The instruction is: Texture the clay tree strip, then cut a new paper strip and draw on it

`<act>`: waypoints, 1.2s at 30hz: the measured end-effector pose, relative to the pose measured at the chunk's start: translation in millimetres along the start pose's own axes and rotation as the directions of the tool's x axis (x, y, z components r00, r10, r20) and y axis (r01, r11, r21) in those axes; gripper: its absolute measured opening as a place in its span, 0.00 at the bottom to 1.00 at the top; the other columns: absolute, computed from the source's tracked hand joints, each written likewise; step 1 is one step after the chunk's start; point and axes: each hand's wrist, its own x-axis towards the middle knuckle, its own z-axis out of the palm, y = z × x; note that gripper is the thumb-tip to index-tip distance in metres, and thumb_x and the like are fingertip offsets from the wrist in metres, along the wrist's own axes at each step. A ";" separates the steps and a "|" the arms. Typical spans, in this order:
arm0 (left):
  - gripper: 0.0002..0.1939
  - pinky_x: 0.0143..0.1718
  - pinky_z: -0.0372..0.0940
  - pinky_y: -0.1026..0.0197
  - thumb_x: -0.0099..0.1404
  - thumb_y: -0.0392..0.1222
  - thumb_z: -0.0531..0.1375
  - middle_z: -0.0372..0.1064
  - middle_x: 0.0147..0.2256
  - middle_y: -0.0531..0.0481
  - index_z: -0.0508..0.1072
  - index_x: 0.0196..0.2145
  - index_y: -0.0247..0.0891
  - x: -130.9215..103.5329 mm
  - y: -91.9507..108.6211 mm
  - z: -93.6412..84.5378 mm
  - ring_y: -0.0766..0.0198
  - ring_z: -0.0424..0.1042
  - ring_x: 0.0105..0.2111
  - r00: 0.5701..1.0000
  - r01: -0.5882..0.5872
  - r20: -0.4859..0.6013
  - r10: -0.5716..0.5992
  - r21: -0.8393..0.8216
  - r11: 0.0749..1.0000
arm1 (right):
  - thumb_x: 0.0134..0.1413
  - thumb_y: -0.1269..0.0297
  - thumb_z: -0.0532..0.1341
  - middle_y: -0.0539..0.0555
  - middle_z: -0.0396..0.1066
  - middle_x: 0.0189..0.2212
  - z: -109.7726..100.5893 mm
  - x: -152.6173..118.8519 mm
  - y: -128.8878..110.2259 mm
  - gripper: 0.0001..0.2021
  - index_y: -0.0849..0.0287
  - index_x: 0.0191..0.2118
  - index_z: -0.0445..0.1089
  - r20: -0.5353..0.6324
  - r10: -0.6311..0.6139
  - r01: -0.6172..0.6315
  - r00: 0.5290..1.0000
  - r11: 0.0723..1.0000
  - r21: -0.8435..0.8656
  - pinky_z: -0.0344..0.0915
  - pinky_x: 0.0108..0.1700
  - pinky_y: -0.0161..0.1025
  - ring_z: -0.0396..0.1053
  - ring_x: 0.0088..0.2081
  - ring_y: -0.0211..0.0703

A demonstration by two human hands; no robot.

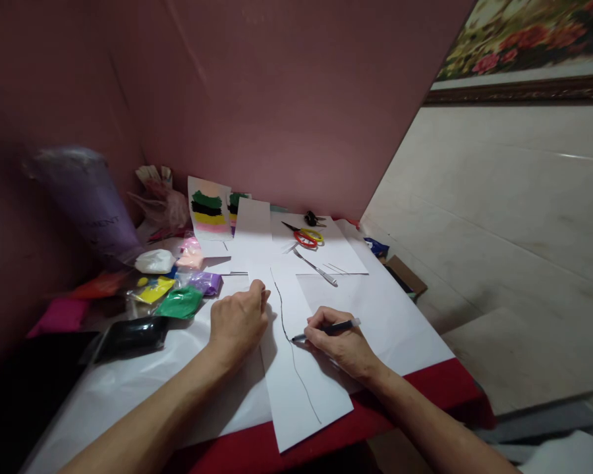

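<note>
A long white strip of paper (296, 401) lies lengthwise in front of me, its near end reaching over the table's red edge. One wavy line runs down it, thick and dark in the upper part and thin below. My right hand (343, 342) grips a dark marker (337, 326), whose tip touches the line where thick turns to thin. At the strip's left edge rests my left hand (240, 319), fingers curled closed. Whatever those fingers may hold is hidden from this angle.
Red-and-yellow scissors (306, 237), a fork (316, 266) and keys (313, 218) lie on white sheets farther back. Bagged clay, including a green packet (179, 303) and a black packet (131, 339), covers the left side. A painted colour card (209, 214) leans near the pink wall.
</note>
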 end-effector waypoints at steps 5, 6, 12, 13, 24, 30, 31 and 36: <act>0.18 0.27 0.54 0.60 0.71 0.44 0.42 0.76 0.30 0.42 0.70 0.42 0.40 0.3 0.0 0.5 0.53 0.75 0.31 1.000 -0.006 -0.001 0.006 -0.005 1.000 | 0.45 0.69 0.61 0.47 0.66 0.20 -1.5 -0.9 -2.8 0.06 0.59 0.21 0.66 0.002 0.010 -0.010 1.000 0.999 -0.034 0.61 0.28 0.35 0.63 0.24 0.36; 0.18 0.28 0.54 0.60 0.71 0.44 0.42 0.76 0.30 0.42 0.70 0.42 0.40 0.4 -0.1 0.6 0.53 0.75 0.30 1.000 -0.005 -0.003 0.005 -0.004 1.000 | 0.44 0.69 0.61 0.47 0.66 0.20 -1.7 -1.0 -2.8 0.06 0.59 0.21 0.66 0.002 0.009 -0.009 1.000 0.999 -0.036 0.61 0.28 0.35 0.63 0.24 0.36; 0.18 0.28 0.54 0.60 0.70 0.44 0.42 0.76 0.30 0.43 0.70 0.42 0.40 -0.5 -0.5 -0.6 0.53 0.74 0.31 1.000 -0.004 0.004 0.004 -0.013 1.000 | 0.44 0.69 0.61 0.47 0.65 0.19 -1.6 -1.5 -3.4 0.06 0.59 0.20 0.66 -0.004 -0.020 0.020 1.000 0.999 -0.049 0.60 0.29 0.36 0.63 0.26 0.38; 0.19 0.28 0.54 0.60 0.70 0.44 0.42 0.76 0.30 0.42 0.70 0.42 0.40 -0.7 -0.5 -0.8 0.53 0.74 0.31 1.000 -0.006 0.003 0.006 -0.014 1.000 | 0.44 0.69 0.61 0.47 0.65 0.19 -1.5 -1.5 -3.6 0.06 0.58 0.20 0.66 -0.004 -0.021 0.021 1.000 0.999 -0.048 0.61 0.29 0.36 0.63 0.26 0.38; 0.19 0.28 0.54 0.59 0.71 0.44 0.41 0.76 0.30 0.41 0.71 0.42 0.40 -0.5 0.3 -1.4 0.51 0.75 0.31 1.000 -0.011 0.004 0.011 -0.008 1.000 | 0.45 0.63 0.65 0.47 0.68 0.17 -7.6 -5.2 -19.1 0.09 0.59 0.22 0.66 0.057 0.108 -0.116 0.992 0.983 0.145 0.63 0.28 0.35 0.64 0.22 0.35; 0.19 0.28 0.55 0.59 0.70 0.44 0.41 0.76 0.30 0.41 0.71 0.42 0.40 -0.8 0.0 -1.9 0.52 0.74 0.31 1.000 -0.008 0.009 0.008 -0.010 1.000 | 0.47 0.61 0.66 0.46 0.67 0.20 -4.8 -14.9 -7.6 0.10 0.59 0.23 0.67 -0.031 0.071 -0.067 0.997 0.989 0.129 0.67 0.32 0.36 0.66 0.25 0.36; 0.19 0.28 0.55 0.59 0.71 0.44 0.41 0.76 0.30 0.41 0.71 0.42 0.40 -0.9 0.0 -1.7 0.52 0.74 0.31 1.000 -0.008 0.010 0.008 -0.008 1.000 | 0.48 0.60 0.66 0.46 0.66 0.19 -4.2 -15.4 -4.3 0.11 0.59 0.23 0.67 -0.057 0.065 -0.057 0.996 0.990 0.131 0.67 0.32 0.36 0.65 0.25 0.36; 0.19 0.29 0.54 0.59 0.71 0.44 0.41 0.76 0.31 0.42 0.70 0.43 0.40 -0.8 -0.1 -0.9 0.53 0.74 0.31 1.000 -0.001 0.017 0.001 -0.017 1.000 | 0.48 0.60 0.66 0.47 0.66 0.21 -3.3 -14.0 4.1 0.10 0.59 0.24 0.67 -0.065 0.033 -0.028 0.997 0.997 0.078 0.65 0.30 0.35 0.66 0.26 0.37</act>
